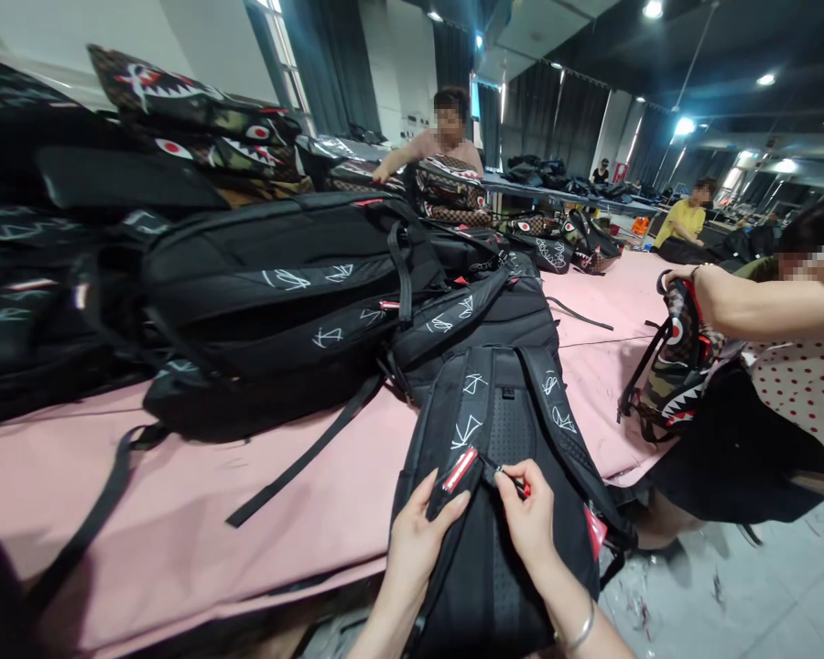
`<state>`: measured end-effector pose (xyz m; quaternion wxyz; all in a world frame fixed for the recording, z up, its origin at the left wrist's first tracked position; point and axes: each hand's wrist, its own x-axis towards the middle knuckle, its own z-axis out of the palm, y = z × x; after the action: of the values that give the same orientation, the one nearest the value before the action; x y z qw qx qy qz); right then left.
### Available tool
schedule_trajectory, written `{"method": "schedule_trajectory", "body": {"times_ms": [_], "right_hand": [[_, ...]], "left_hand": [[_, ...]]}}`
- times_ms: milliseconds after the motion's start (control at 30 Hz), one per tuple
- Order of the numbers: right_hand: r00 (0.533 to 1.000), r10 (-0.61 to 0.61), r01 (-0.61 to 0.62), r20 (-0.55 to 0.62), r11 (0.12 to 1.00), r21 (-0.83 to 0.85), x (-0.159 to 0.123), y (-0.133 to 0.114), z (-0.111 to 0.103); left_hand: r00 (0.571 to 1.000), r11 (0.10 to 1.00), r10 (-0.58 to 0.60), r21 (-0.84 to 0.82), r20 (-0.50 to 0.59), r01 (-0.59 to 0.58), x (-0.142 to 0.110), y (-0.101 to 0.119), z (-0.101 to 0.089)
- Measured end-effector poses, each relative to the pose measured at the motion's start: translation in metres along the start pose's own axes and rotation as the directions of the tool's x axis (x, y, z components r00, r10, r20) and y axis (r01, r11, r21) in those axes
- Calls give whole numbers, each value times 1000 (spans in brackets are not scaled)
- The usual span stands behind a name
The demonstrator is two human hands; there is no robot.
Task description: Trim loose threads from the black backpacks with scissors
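Observation:
A black backpack point(508, 558) lies with its strap side up at the table's front edge, white scribble marks printed on both shoulder straps. My left hand point(422, 526) pinches one shoulder strap point(468, 403) beside its red-and-white label point(460, 469), thumb and fingers on either side. Closed around small thread snips point(524, 488), black and red, is my right hand point(528, 513). Their dark tip points at the strap edge, close to the label. My right fingers cover most of the tool. A red tag point(595, 531) hangs at the backpack's right side.
Other black backpacks point(281, 311) are heaped across the pink-covered table point(302, 540) at left. Shark-face bags point(199, 119) are piled behind. On the right, a person in a dotted top point(796, 384) handles a camouflage bag point(679, 366). Another person point(446, 146) reaches over bags farther back.

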<state>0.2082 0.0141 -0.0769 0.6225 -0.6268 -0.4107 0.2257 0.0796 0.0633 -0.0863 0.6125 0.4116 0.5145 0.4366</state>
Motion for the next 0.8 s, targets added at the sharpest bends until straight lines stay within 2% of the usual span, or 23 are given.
{"method": "schedule_trajectory", "body": {"times_ms": [300,633,800], "right_hand": [[999,-14,15,52,1000,-18,7,-3,1],[993,-102,103,57,995,-14,13,1,3],[996,-51,51,69,999,4,13,2,-1]], "left_hand": [[999,999,38,32,18,-39,-5,6,0],[1000,998,-7,-60,9,8,-1,1,-2],[998,993,-28,-109,58,34,-1,3,-5]]}}
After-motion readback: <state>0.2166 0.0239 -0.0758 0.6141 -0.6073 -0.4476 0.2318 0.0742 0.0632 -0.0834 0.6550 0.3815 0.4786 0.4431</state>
